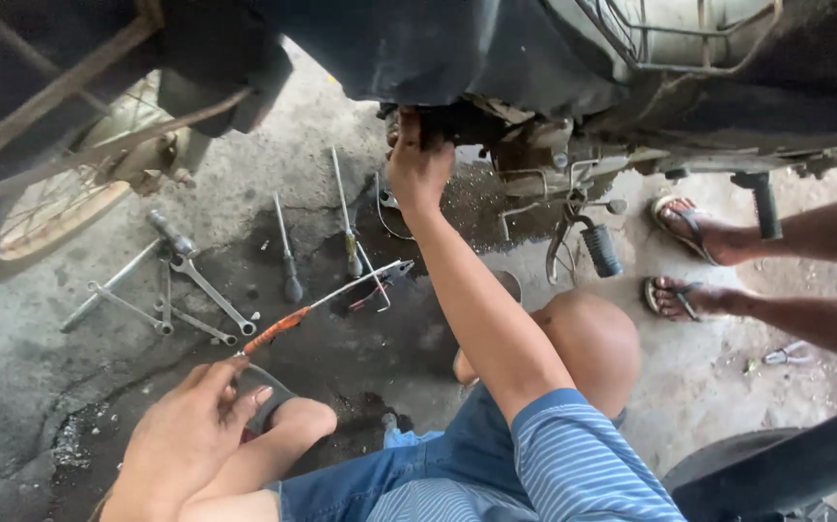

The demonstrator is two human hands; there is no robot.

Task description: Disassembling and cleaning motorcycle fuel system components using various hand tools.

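Observation:
My right hand (418,169) reaches up under the motorcycle's engine (534,145). Its fingertips are buried in the dark underside, so I cannot see what they hold. The arm wears a blue striped sleeve (583,464). My left hand (181,440) rests with fingers apart on my bare lower leg (288,430) at the lower left and holds nothing. Its fingertips lie close to the end of an orange-handled screwdriver (278,329) lying on the oily concrete floor (12,387).
Several spanners (210,290), a T-handled wrench (114,290) and two screwdrivers (288,256) lie on the floor left of the engine. A spoked wheel (51,213) is at left, a footpeg (600,249) at centre right. Another person's sandalled feet (694,232) stand at right. A tyre (776,464) is at bottom right.

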